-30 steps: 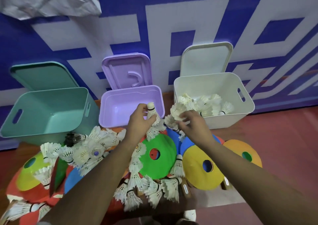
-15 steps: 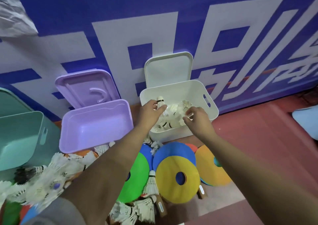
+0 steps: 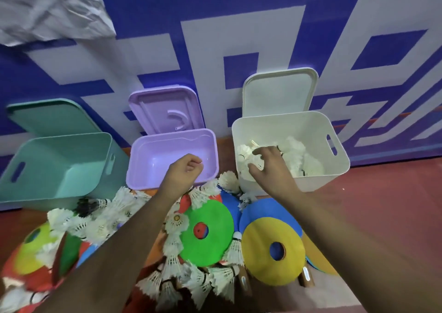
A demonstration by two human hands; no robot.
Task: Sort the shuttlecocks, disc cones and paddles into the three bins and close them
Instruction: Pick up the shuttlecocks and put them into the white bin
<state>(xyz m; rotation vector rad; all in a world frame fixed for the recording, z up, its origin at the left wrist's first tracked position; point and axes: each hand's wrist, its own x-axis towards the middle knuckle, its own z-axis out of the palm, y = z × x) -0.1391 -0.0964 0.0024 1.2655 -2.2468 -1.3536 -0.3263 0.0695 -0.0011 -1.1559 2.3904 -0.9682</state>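
Blue wall banner [image 3: 148, 6] fills 9-to-3 o'clock, glossy, printed with huge white block lettering [image 3: 239, 37]. Crumpled grey-white plastic sheet [image 3: 47, 8] hangs at 10 o'clock, blurred. Thin orange stripe [image 3: 406, 119] crosses banner at 3 o'clock. Dull red matte floor [image 3: 382, 205] spreads from 3 to 5 o'clock. Light dim, bluish.

Crumpled pale sheet [image 3: 47, 8], blue-and-white wall [image 3: 167, 1], red floor [image 3: 382, 205]

Left hand [image 3: 185, 172], right hand [image 3: 269, 169]: seemingly bare.
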